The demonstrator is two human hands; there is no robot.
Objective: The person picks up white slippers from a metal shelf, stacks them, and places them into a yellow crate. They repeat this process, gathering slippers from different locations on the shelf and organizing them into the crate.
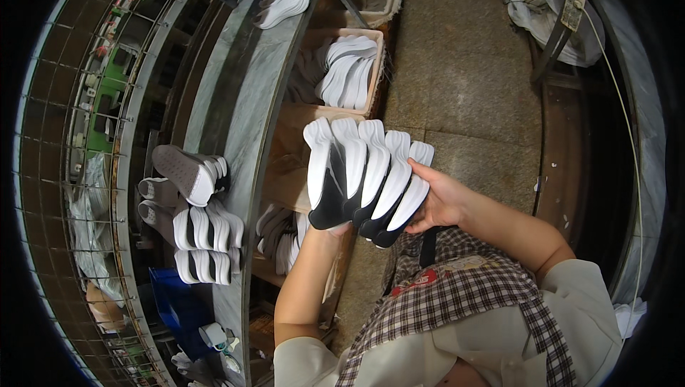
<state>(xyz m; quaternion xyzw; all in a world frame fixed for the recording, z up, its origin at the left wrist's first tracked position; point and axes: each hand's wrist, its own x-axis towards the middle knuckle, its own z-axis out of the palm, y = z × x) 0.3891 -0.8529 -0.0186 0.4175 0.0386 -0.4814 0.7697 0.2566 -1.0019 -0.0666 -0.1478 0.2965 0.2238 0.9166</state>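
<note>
A row of several white-and-black shoe soles (374, 166) is held up in front of me, pressed side by side and standing on edge. My right hand (439, 198) grips the right end of the row, thumb on top of the last sole. Under the left end, my left hand (340, 229) supports the stack; its fingers are mostly hidden by the black parts of the soles. To the left, on a grey bench (239, 123), more white soles (207, 233) stand in two rows, with grey-brown soles (187, 173) beside them.
Below the bench edge, a pinkish crate (376, 76) holds stacked white soles. Another pair of white soles (285, 3) lies at the bench's far end. Blue bins (171, 301) and a white cup (212, 334) sit at the near left. A metal frame (560, 37) with a white bag stands far right.
</note>
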